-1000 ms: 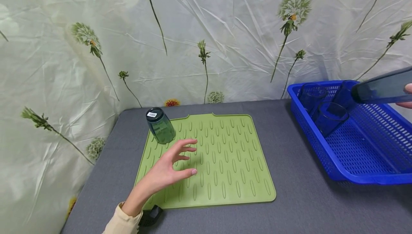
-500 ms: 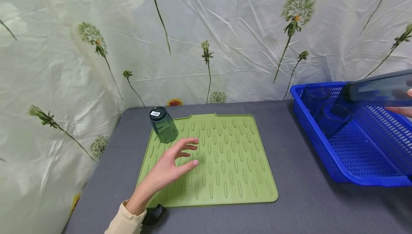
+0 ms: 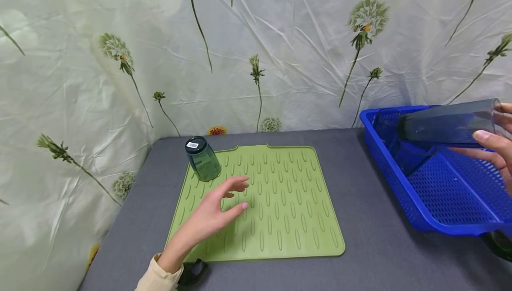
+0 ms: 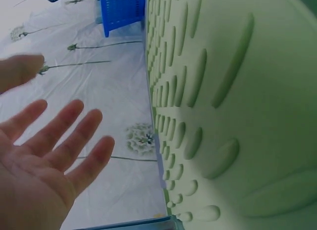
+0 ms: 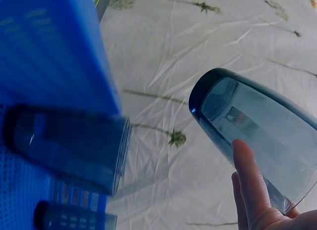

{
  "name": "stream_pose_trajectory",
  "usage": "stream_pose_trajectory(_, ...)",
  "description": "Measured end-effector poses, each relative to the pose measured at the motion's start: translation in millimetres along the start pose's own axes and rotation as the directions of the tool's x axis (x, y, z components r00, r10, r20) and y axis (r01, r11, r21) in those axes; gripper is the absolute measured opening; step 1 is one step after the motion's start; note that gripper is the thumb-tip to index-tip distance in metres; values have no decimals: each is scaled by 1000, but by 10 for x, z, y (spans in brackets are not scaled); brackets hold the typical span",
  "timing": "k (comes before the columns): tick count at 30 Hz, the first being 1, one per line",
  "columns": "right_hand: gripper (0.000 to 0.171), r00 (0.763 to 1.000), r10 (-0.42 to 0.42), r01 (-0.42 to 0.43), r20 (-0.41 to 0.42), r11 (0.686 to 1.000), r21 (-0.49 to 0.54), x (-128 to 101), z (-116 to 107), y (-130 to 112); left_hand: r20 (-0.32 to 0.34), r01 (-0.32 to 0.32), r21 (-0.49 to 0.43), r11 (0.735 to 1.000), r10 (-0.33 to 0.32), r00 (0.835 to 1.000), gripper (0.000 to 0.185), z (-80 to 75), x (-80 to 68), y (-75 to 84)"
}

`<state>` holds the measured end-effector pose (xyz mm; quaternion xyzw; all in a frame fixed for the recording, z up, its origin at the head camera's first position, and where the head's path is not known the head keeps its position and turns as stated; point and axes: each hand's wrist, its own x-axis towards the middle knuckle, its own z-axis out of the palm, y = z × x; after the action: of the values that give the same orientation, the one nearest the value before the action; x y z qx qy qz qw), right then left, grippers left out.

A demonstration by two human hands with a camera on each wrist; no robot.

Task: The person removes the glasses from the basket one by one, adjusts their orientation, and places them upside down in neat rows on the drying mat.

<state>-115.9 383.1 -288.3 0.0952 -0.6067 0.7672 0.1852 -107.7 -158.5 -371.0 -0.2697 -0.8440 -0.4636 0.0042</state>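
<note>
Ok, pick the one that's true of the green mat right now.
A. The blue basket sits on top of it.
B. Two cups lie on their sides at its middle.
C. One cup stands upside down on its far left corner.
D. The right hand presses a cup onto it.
C: a single cup stands mouth-down on the far left corner of the green mat, while the blue basket sits apart on the table and the right hand holds its tumbler over the basket.
</note>
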Motion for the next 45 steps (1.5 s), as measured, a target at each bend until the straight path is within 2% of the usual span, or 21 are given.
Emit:
stream_pose_trajectory(1,61,997,-78,77,-28,997,-29,-31,92,12,-13,7,11,1000,-7,1000,56,-1,-1,4)
stream_pose_trajectory(2,62,992,-121,119,-38,991,-54,-60,165,20,-24,17,18,1000,-17,1000,57,-4,0,8)
stream_pose_trajectory(3,61,991,-129,126,-40,990,-64,-91,220,22,-33,21,18,1000,-20,999,57,-6,0,11)
stream_pose_trajectory(10,61,988,-153,154,-37,987,45,-232,475,84,-53,-3,-15,1000,3,999,68,6,-3,30)
stream_pose_trajectory(17,66,980,-196,198,37,980,-34,-354,655,134,-72,-6,-15,1000,5,997,75,14,31,45)
stream_pose_trajectory(25,70,981,-192,193,18,968,-160,-466,936,191,-79,-5,-36,999,2,997,74,24,51,112)
stream_pose_trajectory(33,67,983,-180,182,46,982,-56,-500,1099,260,-97,-9,-49,999,4,995,74,58,34,71)
stream_pose_trajectory(45,59,988,-95,82,118,990,115,-504,1144,397,-122,-2,-63,998,-6,993,71,83,51,168)
